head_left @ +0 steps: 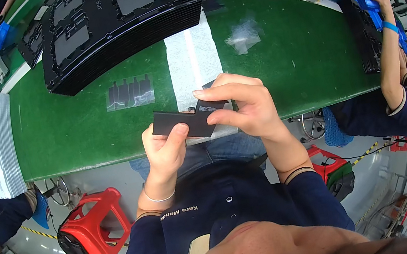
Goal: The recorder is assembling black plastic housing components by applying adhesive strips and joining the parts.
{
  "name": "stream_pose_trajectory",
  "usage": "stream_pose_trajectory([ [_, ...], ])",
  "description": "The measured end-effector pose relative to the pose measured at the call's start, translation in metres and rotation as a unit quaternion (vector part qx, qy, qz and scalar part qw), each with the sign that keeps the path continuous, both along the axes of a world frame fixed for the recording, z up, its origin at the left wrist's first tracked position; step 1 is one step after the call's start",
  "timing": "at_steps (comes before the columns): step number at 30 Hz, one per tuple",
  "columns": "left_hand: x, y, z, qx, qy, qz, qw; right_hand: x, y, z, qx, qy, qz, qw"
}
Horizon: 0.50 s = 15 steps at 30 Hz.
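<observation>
A flat, black, L-shaped battery (197, 123) with a small printed label is held up over the near edge of the green table (306, 71). My left hand (162, 153) is closed on its left part, thumb on top and fingers underneath. At the battery's right part, my right hand (252, 104) pinches it between thumb and fingers, close to the label. Below it, a white cloth strip (192, 54) runs across the table. Left of the cloth lies a clear sheet with several black strips (129, 93). Crumpled clear film (245, 35) lies to the right.
A tall stack of black plastic trays (126, 41) fills the far left. Along the left edge stands a white stack (1, 145). More black trays (362, 38) and a co-worker's arm (390, 55) are at the right. Red stools (91, 227) stand on the floor.
</observation>
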<state>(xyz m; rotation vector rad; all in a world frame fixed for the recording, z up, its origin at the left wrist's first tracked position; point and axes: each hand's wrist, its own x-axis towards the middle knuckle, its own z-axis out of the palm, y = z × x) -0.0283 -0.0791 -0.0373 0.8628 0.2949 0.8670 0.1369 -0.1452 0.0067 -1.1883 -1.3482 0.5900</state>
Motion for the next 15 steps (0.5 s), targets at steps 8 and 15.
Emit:
stream_pose_trajectory([
  [8,0.007,-0.002,-0.007,-0.05,-0.058,-0.031,0.997,-0.015,0.005,-0.03,0.102,0.18,-0.049,0.977],
  [15,0.0,-0.001,-0.008,-0.009,-0.007,0.004,1.0,0.016,0.003,0.002,-0.137,0.283,0.084,0.946],
])
